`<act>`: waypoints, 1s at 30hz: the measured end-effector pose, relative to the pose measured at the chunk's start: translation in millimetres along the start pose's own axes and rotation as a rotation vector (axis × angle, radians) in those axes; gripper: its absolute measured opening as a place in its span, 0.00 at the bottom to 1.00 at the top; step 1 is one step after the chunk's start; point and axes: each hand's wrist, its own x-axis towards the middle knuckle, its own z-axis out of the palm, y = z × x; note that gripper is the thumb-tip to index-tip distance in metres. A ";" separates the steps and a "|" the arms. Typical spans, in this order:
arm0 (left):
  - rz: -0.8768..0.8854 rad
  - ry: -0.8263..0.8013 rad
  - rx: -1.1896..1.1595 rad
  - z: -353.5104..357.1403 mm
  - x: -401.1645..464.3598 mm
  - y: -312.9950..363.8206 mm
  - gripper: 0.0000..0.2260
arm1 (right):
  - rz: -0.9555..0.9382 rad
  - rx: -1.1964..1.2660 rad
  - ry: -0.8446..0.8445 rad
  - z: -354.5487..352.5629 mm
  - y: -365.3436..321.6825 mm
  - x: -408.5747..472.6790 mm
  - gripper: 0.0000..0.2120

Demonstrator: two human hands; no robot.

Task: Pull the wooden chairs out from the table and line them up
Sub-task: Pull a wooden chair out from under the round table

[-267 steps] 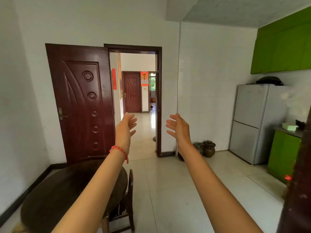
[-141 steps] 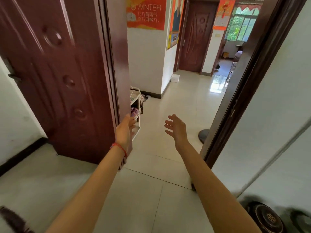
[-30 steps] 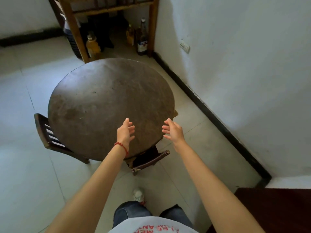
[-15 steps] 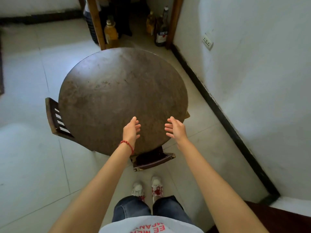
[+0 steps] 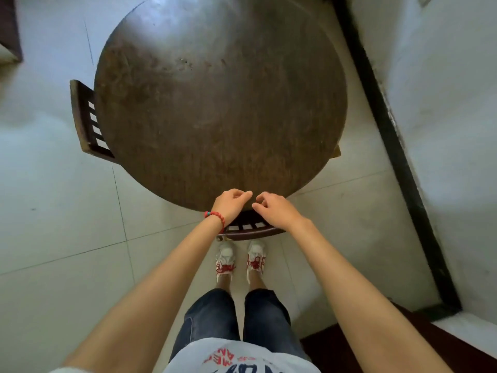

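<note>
A round dark wooden table [image 5: 220, 103] fills the upper middle. One wooden chair [image 5: 250, 232] is tucked under its near edge, right in front of my feet; only its slatted back shows. A second wooden chair [image 5: 87, 122] is tucked in at the table's left side. A small piece of wood [image 5: 336, 152] sticks out at the table's right edge. My left hand [image 5: 231, 203] and right hand [image 5: 273, 210] hover side by side over the near table edge, just above the near chair's back. Their fingers are loosely curled and hold nothing.
A white wall with a black skirting board [image 5: 390, 130] runs close along the table's right side. A dark brown door panel [image 5: 403, 348] lies at the lower right. Pale tiled floor [image 5: 53, 211] spreads to the left. My shoes [image 5: 239, 261] stand just behind the near chair.
I have stepped closer and my view has tipped down. Both hands have dropped from over the tabletop to its near edge above the chair back, with fingers now curled.
</note>
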 end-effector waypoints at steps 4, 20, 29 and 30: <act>-0.017 -0.175 0.279 20.3 21.6 -21.2 0.23 | -0.075 -0.323 -0.226 14.4 18.4 18.7 0.23; 0.122 -0.319 0.905 72.2 71.2 -112.5 0.17 | -0.180 -0.581 -0.413 79.8 71.6 66.5 0.23; 0.180 -0.167 0.994 80.2 53.5 -109.0 0.16 | -0.251 -0.613 -0.328 78.8 72.7 55.5 0.20; 0.177 -0.169 0.983 81.4 49.8 -108.4 0.16 | -0.258 -0.620 -0.329 77.1 72.9 52.8 0.19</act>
